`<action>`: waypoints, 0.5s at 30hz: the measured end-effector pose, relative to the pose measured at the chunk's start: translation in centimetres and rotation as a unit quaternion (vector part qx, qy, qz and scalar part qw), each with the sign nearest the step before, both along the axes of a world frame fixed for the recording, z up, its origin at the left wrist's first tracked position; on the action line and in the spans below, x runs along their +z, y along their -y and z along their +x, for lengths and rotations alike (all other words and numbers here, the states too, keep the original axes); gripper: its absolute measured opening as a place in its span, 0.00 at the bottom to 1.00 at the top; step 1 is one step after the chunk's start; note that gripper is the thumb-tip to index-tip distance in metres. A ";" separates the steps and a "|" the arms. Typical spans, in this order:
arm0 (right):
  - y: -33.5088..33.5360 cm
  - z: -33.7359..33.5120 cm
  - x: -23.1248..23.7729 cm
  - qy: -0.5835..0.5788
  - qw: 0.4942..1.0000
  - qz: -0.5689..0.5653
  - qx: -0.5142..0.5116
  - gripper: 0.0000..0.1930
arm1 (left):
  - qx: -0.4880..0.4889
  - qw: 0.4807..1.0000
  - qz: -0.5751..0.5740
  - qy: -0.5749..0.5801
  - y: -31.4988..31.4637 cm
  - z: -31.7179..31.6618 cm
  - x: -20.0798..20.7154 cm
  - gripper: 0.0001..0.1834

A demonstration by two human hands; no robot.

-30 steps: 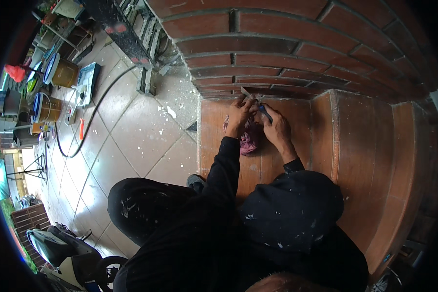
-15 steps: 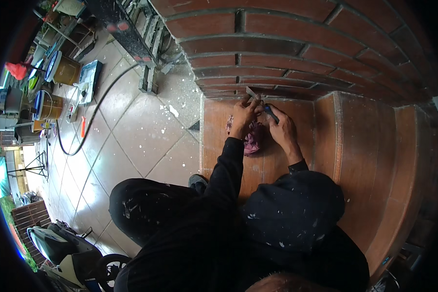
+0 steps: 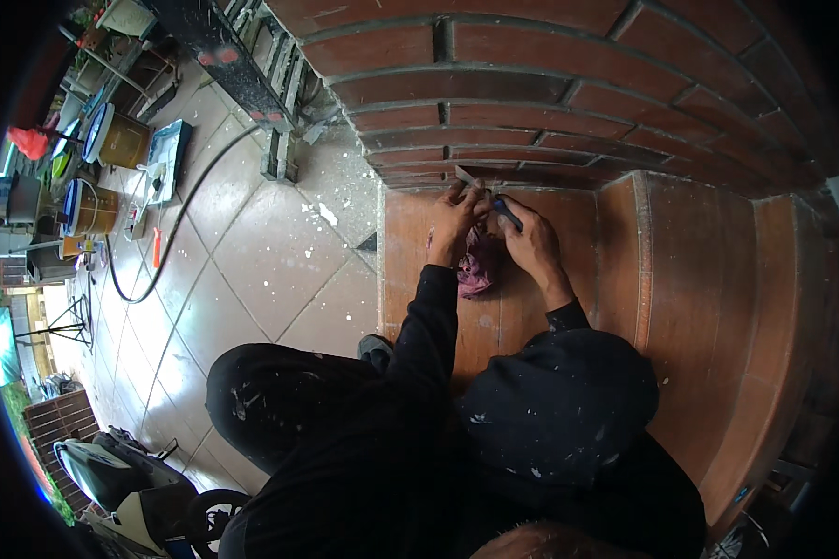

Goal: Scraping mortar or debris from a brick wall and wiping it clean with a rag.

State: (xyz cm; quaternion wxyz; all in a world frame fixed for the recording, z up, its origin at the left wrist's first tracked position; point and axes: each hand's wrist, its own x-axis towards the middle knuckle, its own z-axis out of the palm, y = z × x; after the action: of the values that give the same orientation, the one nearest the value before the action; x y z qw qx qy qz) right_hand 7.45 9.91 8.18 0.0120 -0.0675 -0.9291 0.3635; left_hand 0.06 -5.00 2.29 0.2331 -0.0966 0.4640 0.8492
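Observation:
Close to the foot of the brick wall, my left hand (image 3: 451, 226) is closed around a scraper with a pale flat blade (image 3: 464, 175) that sticks up past the fingers; its handle is hidden. Just beside it, my right hand (image 3: 534, 247) grips a tool by its dark blue handle (image 3: 507, 213). The working end of that tool lies by the left fingers and is too small to make out. Below the hands, a crumpled purple rag (image 3: 476, 267) rests on the orange-brown tiled step (image 3: 555, 270), partly covered by my left hand.
A red brick wall (image 3: 513, 88) rises right beyond my hands. Higher tiled steps (image 3: 694, 270) stand on the right. On the paint-spotted floor (image 3: 261, 252) to the left lie a black hose (image 3: 188, 219), a paint tray (image 3: 169, 154) and lidded buckets (image 3: 91, 207). A motorcycle (image 3: 140, 484) is at lower left.
Both hands have shifted slightly left along the wall, tools still in them. The blade's tip has moved left with the left hand. The rag lies almost as before.

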 end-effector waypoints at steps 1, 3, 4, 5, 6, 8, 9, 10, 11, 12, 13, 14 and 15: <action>-0.1 0.1 -0.1 0.009 1.000 -0.015 -0.018 0.21 | 0.016 0.998 -0.047 0.032 -0.2 0.1 0.1 0.20; -0.4 0.5 -0.1 -0.001 0.998 -0.044 -0.034 0.21 | -0.021 0.998 -0.058 -0.020 -0.8 0.3 0.3 0.24; -0.7 0.7 -0.1 -0.020 0.999 -0.037 -0.032 0.22 | 0.004 0.997 -0.073 -0.016 -1.1 0.3 0.5 0.25; -0.8 0.8 -0.1 -0.015 0.999 -0.032 -0.019 0.21 | -0.007 0.998 -0.048 -0.029 -1.4 0.4 0.7 0.26; -1.0 0.8 0.0 -0.007 1.000 -0.018 -0.022 0.21 | 0.010 0.998 -0.061 -0.001 -1.6 0.5 0.9 0.27; -1.3 0.8 0.2 -0.010 0.999 -0.005 -0.031 0.20 | 0.028 0.998 -0.052 0.027 -1.9 0.4 1.3 0.28; -1.4 0.8 0.4 -0.020 0.999 -0.009 -0.032 0.20 | 0.004 0.999 -0.034 0.003 -2.0 0.4 1.6 0.28; -1.4 0.7 0.6 -0.030 0.999 -0.013 -0.030 0.20 | 0.012 0.999 -0.043 -0.005 -2.0 0.4 1.8 0.28; -1.4 0.7 0.9 -0.023 0.999 -0.024 -0.028 0.20 | 0.003 0.999 -0.033 -0.018 -2.0 0.4 2.0 0.27; -1.4 0.7 1.1 -0.014 0.999 -0.034 -0.029 0.20 | -0.009 0.998 -0.056 -0.036 -1.9 0.4 2.2 0.26; -1.4 0.6 1.4 -0.003 0.998 -0.040 -0.040 0.20 | 0.012 0.998 -0.058 -0.015 -1.8 0.4 2.3 0.26; -1.3 0.5 1.6 0.000 0.999 -0.033 -0.034 0.20 | 0.015 0.999 -0.036 -0.004 -1.7 0.3 2.4 0.26; -1.4 0.5 1.8 0.004 0.999 -0.030 -0.033 0.20 | 0.029 0.998 -0.043 0.031 -1.6 0.2 2.5 0.26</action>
State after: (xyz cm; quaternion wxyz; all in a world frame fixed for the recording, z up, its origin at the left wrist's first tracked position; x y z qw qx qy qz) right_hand 7.92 11.29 10.02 0.0186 -0.1001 -0.9151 0.3902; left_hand 0.30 -3.35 4.79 0.2187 -0.1462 0.4895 0.8314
